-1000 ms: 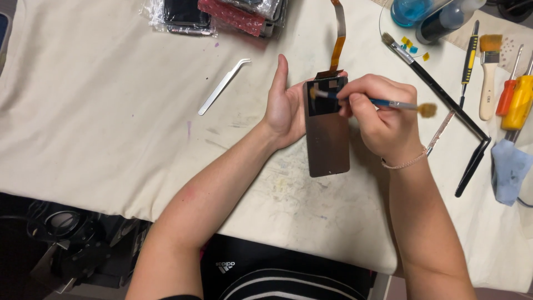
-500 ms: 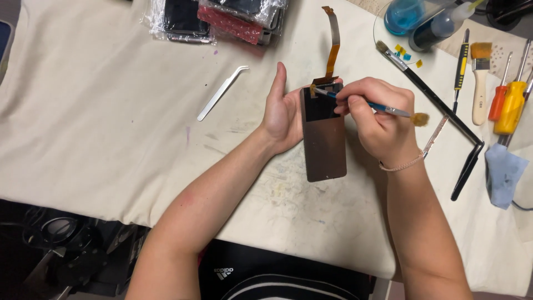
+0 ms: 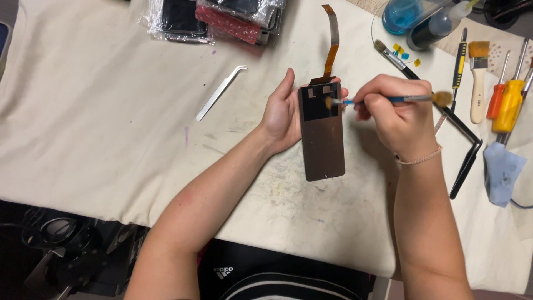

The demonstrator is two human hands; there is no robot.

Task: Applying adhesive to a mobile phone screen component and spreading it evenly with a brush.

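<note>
My left hand [image 3: 283,114] lies palm up under a phone screen panel [image 3: 322,133], holding it face down over the cloth-covered table [image 3: 111,128]. The panel's back is brown with a dark upper part, and an orange flex ribbon [image 3: 332,47] rises from its top edge. My right hand [image 3: 391,114] grips a thin blue-handled brush [image 3: 377,100] like a pen. Its small tip touches the dark upper area of the panel; a bristle tuft shows at the brush's other end.
Bent metal tweezers [image 3: 221,91] lie left of the panel. Bagged phone parts [image 3: 216,16] sit at the back. To the right are a long black brush [image 3: 427,91], a wide paintbrush [image 3: 477,78], orange screwdrivers [image 3: 508,103], a blue cloth [image 3: 502,172] and blue liquid bottles [image 3: 411,14].
The right hand has drawn slightly to the right and the brush tip now rests on the panel's dark top part. The left hand still holds the panel.
</note>
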